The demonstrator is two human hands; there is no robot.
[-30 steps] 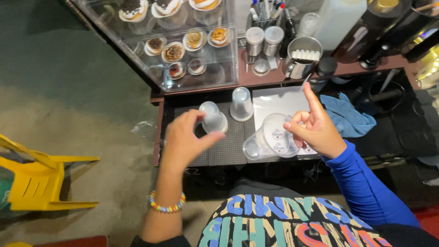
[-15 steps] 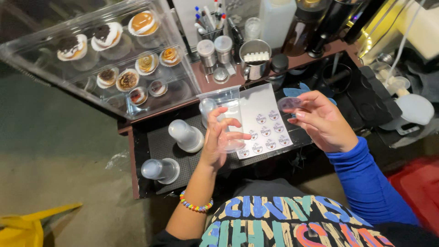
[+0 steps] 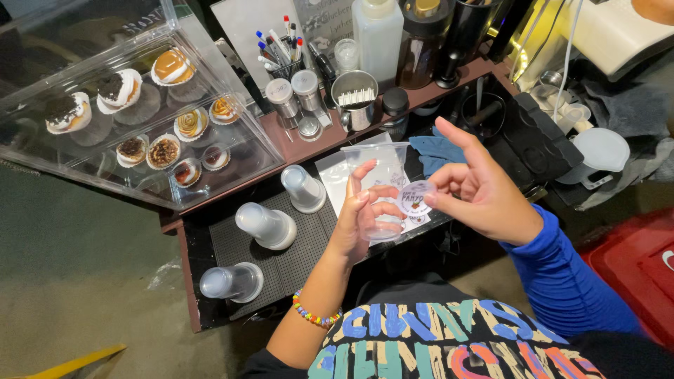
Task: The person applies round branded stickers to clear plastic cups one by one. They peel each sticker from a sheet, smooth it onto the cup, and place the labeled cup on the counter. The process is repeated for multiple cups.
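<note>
My left hand (image 3: 365, 217) grips a clear plastic cup (image 3: 379, 184) upright in front of my chest, fingers wrapped round its lower part. My right hand (image 3: 484, 193) pinches a small round sticker (image 3: 415, 198) between thumb and forefinger and presses it against the side of the cup. The other fingers of that hand are spread upward. Behind the cup lies a white sticker sheet (image 3: 330, 168) on the black counter (image 3: 274, 263). Three clear cups stand upside down there: one (image 3: 303, 188) near the sheet, one (image 3: 265, 226) in the middle, one (image 3: 230, 282) nearest the counter's left end.
A clear display case (image 3: 126, 105) of cupcakes and small tarts sits at the left. A brown shelf (image 3: 316, 144) carries shakers, a metal cup, a pen holder, a white bottle and dark canisters. A blue cloth (image 3: 435, 151) lies behind my hands. A red bin (image 3: 632, 267) is at the right.
The view has drifted slightly. My left hand has lifted the cup closer to me, and my right hand has brought the sticker from above the sheet onto the cup's side.
</note>
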